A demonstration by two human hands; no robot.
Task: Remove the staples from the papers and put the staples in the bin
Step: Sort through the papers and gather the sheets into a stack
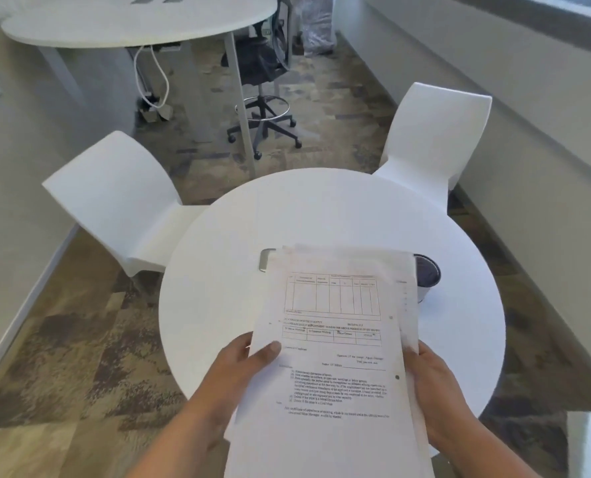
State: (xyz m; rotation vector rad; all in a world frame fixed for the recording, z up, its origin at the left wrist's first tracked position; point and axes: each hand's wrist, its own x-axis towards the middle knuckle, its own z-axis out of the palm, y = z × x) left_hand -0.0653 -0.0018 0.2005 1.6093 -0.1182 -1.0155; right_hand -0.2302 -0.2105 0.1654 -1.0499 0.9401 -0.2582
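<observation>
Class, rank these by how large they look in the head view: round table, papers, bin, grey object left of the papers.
1. round table
2. papers, enlarged by nearness to the camera
3. bin, partly hidden behind the papers
4. grey object, also partly hidden; the last two are unsure.

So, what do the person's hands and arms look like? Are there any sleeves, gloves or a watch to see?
Both the left hand and the right hand are bare, without gloves. The forearms are bare too, as far as the frame shows: no sleeve, watch or bracelet is visible. No ring shows, but the papers hide most fingers.
</observation>
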